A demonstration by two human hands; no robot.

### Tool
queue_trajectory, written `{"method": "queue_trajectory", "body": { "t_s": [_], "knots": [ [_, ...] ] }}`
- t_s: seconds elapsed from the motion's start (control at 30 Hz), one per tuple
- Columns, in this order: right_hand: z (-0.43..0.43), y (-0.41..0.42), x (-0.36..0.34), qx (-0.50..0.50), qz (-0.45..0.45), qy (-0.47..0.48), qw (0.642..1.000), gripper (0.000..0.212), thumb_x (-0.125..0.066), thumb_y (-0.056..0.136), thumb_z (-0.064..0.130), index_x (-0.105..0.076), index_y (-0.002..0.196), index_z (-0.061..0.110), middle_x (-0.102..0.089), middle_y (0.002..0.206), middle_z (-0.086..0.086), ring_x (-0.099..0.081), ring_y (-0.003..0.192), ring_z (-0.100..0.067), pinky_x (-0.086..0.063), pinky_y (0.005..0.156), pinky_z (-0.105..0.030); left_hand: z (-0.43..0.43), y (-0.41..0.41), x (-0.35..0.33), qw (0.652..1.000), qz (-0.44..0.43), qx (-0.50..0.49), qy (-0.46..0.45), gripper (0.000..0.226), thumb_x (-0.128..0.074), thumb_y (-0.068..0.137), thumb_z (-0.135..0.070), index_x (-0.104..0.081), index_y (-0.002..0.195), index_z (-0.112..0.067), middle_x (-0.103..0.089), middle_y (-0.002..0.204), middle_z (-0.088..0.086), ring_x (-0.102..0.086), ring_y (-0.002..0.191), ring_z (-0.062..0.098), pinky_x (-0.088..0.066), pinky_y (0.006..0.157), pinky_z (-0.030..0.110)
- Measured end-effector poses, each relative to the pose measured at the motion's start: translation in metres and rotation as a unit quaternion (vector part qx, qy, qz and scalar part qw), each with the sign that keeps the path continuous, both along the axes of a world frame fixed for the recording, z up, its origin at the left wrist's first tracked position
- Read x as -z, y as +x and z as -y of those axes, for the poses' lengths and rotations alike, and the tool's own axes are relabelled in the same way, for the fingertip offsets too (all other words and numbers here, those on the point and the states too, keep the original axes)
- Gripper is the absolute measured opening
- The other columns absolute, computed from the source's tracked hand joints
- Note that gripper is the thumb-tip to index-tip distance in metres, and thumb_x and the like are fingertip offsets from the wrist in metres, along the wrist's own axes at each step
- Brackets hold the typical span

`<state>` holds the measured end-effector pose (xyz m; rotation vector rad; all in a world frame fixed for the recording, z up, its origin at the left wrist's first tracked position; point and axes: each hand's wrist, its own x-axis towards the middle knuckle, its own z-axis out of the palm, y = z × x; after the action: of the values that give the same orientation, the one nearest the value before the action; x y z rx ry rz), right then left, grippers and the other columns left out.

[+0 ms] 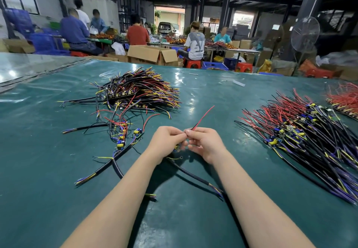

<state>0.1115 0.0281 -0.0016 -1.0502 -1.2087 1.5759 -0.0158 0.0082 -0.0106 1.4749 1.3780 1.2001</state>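
1. Forearms (120, 199) reach over green table (48, 160); black cable (193, 176) lies between them, running up beneath the hands.
2. Mid-table, left hand (166, 141) and right hand (205, 143) meet; curled fingertips of both pinch red wire (203, 117) at its lower end; wire slants up-right.
3. Far-left pile (139, 90) and right pile (302, 131) of wired boards flank the hands.

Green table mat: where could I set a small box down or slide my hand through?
Bare mat lies at the near left, below the loose cables. Another open strip runs between the left wire pile and the right wire pile, beyond the red wire that the left hand and right hand pinch. Both piles are crowded.
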Motion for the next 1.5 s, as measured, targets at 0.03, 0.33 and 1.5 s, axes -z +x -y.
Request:
{"method": "queue_trajectory", "body": {
  "t_s": [0.03, 0.33, 1.5],
  "knots": [
    [0.0, -0.002, 0.001, 0.011, 0.001, 0.008, 1.0, 0.017, -0.054, 0.088, 0.0, -0.06, 0.074, 0.006, -0.057, 0.042, 0.004, -0.052, 0.037, -0.002, -0.046, 0.043, -0.013, 0.0, 0.0, 0.0, 1.0, 0.0, 0.001, -0.003, 0.019, -0.058, 0.084, -0.003, -0.069, 0.069, -0.007, -0.061, 0.051, -0.001, -0.051, 0.049, 0.009, -0.04, 0.052, 0.017],
    [-0.009, 0.01, 0.004, 0.111, 0.047, 0.087, 0.989, 0.024, -0.059, 0.085, -0.003, -0.056, 0.062, 0.002, -0.046, 0.057, -0.007, -0.047, 0.034, -0.001, -0.045, 0.038, -0.016, 0.002, -0.018, -0.01, 0.981, 0.055, 0.115, -0.145, 0.013, -0.058, 0.085, 0.001, -0.065, 0.079, -0.008, -0.07, 0.062, 0.001, -0.063, 0.055, 0.009, -0.045, 0.05, 0.015],
    [-0.019, 0.023, 0.001, 0.227, -0.253, -0.097, 0.935, 0.038, -0.047, 0.096, 0.02, -0.055, 0.064, 0.003, -0.044, 0.044, -0.001, -0.031, 0.026, -0.004, -0.031, 0.031, -0.011, 0.01, -0.014, -0.016, 0.974, 0.044, 0.171, -0.14, 0.013, -0.064, 0.081, 0.0, -0.064, 0.075, -0.011, -0.07, 0.065, 0.0, -0.063, 0.055, 0.007, -0.042, 0.042, 0.013]
  ]
}}
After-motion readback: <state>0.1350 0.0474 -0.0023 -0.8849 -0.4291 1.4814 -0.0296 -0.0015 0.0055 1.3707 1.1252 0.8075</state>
